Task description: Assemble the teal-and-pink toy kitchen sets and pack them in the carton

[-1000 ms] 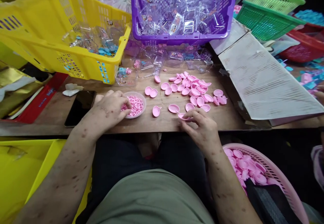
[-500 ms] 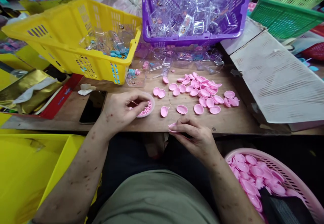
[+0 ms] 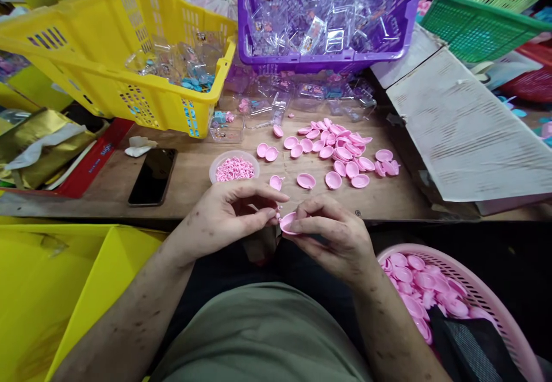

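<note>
Between thumb and fingers, my right hand (image 3: pixel 330 232) grips a pink oval plastic piece (image 3: pixel 287 223), shallow and dish-like, just past the table's front edge. My left hand (image 3: pixel 241 212) meets it from the other side, its thumb and fingertips pinched on a small pink bit at the oval's end. A round tub (image 3: pixel 213 175) stands behind my left hand, holding tiny pink pieces (image 3: pixel 235 169). Single pink ovals (image 3: pixel 306 181) lie on the table in front of my hands, and a heap of the same ovals (image 3: pixel 345 145) sits farther back.
A phone (image 3: pixel 153 176) lies left of the tub. Behind stand a yellow crate (image 3: pixel 159 103) and a purple crate (image 3: pixel 310 62) of clear plastic packs. A cardboard box (image 3: pixel 466 123) bounds the right side. A pink basket (image 3: pixel 495 301) full of ovals stands low at right.
My left hand has come out of the tub and moved right to the oval in my right hand. The oval has tilted and shifted slightly left. The whole view has shifted a little.
</note>
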A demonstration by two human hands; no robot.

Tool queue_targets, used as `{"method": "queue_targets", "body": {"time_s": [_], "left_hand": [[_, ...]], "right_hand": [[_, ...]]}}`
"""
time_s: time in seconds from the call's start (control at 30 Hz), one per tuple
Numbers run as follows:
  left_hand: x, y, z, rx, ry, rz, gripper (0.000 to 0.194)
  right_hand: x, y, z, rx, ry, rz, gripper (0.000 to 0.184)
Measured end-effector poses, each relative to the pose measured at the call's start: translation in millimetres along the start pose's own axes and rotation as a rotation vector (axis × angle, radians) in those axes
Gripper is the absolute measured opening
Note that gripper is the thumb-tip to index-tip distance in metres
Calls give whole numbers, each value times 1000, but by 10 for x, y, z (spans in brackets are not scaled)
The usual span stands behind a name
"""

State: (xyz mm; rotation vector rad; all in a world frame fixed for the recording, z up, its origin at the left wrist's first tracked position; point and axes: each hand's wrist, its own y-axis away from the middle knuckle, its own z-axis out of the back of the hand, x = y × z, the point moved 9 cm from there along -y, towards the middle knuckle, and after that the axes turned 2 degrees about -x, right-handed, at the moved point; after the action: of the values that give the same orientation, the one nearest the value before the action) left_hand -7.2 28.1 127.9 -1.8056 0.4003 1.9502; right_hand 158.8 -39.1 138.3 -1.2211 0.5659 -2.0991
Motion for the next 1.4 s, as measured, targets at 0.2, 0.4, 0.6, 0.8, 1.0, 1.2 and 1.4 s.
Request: {"method": "queue_targets", "body": {"time_s": [0.2,0.4,0.6,0.8,1.0,1.2,1.4], "left_hand": [[-59,8,28,-8,-5,-93,14],[4,63,31,-74,-74,-36,20],[-47,135,39,-97,-218,-98,8],[-132,130,-48,43,-203,-253,26],[-108,110,-64,54,-153,-244,28],[-168,123,-67,93,-220,-251,24],[-240,113,-117,215,-315,-249,20]], "right_hand": [[3,15,0,-18,-7,-9,18],[-10,61,-3,-10,-15,-17,19],[-10,93,-17,-3,-23,-25,22],[6,117,-10,-7,-35,-18,21],[8,130,1,9,-29,-14,17],[13,133,-9,27,-30,-11,15],[49,110,-65,85,-42,-3,12]]}}
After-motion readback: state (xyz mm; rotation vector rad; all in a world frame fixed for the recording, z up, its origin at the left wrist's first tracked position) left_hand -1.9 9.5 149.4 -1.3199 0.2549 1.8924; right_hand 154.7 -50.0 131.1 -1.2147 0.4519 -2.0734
